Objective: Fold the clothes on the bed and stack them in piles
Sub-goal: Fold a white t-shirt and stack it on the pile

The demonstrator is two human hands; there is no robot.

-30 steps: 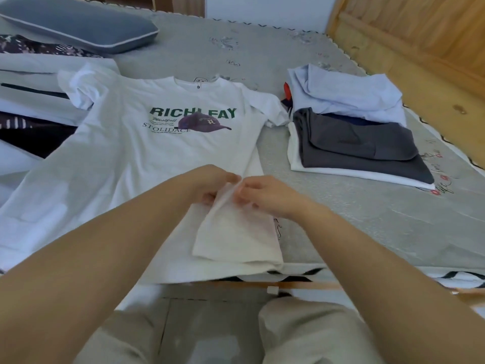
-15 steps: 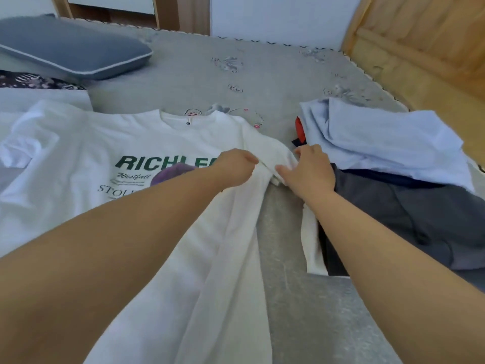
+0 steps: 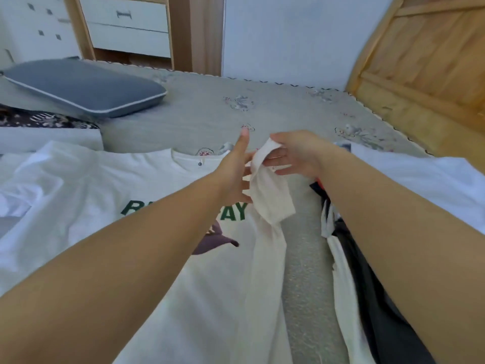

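T-shirt (image 3: 110, 195): spread face up on the bed (image 3: 199, 119), its right side already turned in, likely to narrow it for folding.
Sleeve (image 3: 270, 195): lifted off the shirt, probably about to be laid inward.
Right hand (image 3: 296, 153): pinches the sleeve's top edge.
Left hand (image 3: 236, 174): fingers spread, flat against the sleeve, gripping nothing.
Pile (image 3: 367, 271): folded clothes just right of the T-shirt, crowding that side.
Pillow (image 3: 84, 88): beyond the T-shirt, well apart.

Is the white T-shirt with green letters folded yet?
Partly. The white T-shirt lies mostly spread on the bed; only its sleeve is lifted and turned inward, held by the right hand.
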